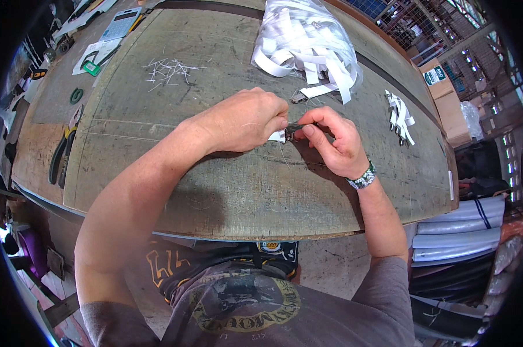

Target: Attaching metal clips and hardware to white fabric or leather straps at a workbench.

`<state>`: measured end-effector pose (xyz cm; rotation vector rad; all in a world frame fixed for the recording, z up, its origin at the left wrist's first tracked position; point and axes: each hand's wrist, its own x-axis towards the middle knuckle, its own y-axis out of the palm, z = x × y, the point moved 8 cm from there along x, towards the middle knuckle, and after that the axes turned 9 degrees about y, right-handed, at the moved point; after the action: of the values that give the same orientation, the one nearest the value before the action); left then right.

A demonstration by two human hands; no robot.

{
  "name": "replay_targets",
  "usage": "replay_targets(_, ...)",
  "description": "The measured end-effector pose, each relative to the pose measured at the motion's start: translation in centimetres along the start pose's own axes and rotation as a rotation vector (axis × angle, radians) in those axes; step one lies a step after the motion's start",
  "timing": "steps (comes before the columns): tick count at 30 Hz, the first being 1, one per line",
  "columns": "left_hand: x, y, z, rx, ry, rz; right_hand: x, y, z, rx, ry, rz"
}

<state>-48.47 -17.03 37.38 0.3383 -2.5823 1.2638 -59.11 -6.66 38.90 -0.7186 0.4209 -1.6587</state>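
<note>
- At the middle of the worn wooden table (157, 144), the left hand (247, 121) pinches a short white strap piece (277, 136) between thumb and fingers.
- Right hand (334, 139) pinches a small dark metal clip (291, 133) against the strap's end.
- Doing it well probably means keeping the strap flat and square to the clip, grips close.
- Farther off lies a bag of white straps (307, 40); finished pieces (400, 115) sit right, pliers (64, 150) left.

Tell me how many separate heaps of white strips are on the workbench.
2. A big heap of white strips sits at the far edge, partly in clear plastic; a small bundle lies right of the right hand. Others may be hidden beyond the frame.
</note>
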Motion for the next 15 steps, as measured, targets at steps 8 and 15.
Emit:
replay_targets(8,0.29,0.11,0.14,0.01,-0.032,0.015,-0.03,0.37,0.05,-0.095,-0.075,-0.022)
replay_targets(15,0.3,0.18,0.26,0.011,-0.038,0.009,0.02,0.63,-0.25,-0.093,-0.082,-0.03)
